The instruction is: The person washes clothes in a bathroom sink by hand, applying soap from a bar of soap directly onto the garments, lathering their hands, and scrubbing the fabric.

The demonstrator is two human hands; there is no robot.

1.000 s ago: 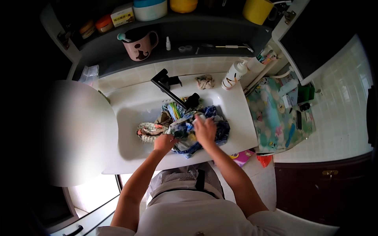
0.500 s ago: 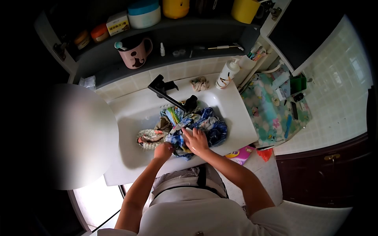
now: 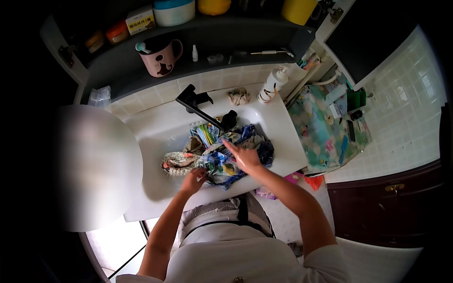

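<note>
A heap of wet-looking patterned cloth (image 3: 219, 162) lies in the white sink (image 3: 153, 177), mostly blue with floral and striped parts. At its near edge, my left hand (image 3: 192, 181) has its fingers closed on the cloth. My right hand (image 3: 246, 158) is over the blue part, back of the hand up. One finger points out toward the tap, while the others curl under. Whatever may be beneath that palm is hidden. Above the heap reaches the black tap (image 3: 203, 111). A beige cloth end (image 3: 177, 163) lies at the heap's left.
On the sink's back rim stand a white pump bottle (image 3: 272, 86) and a crumpled cloth (image 3: 239, 96). A pink mug (image 3: 159, 62) sits on the dark shelf (image 3: 264, 40). To the right, a patterned cover (image 3: 317, 127) bears small items. An open cabinet door (image 3: 365, 42) hangs upper right.
My right hand has moved slightly right, with one finger now stretched out; the white patch beneath its fingers no longer shows. My left hand stays near the same edge of the cloth.
</note>
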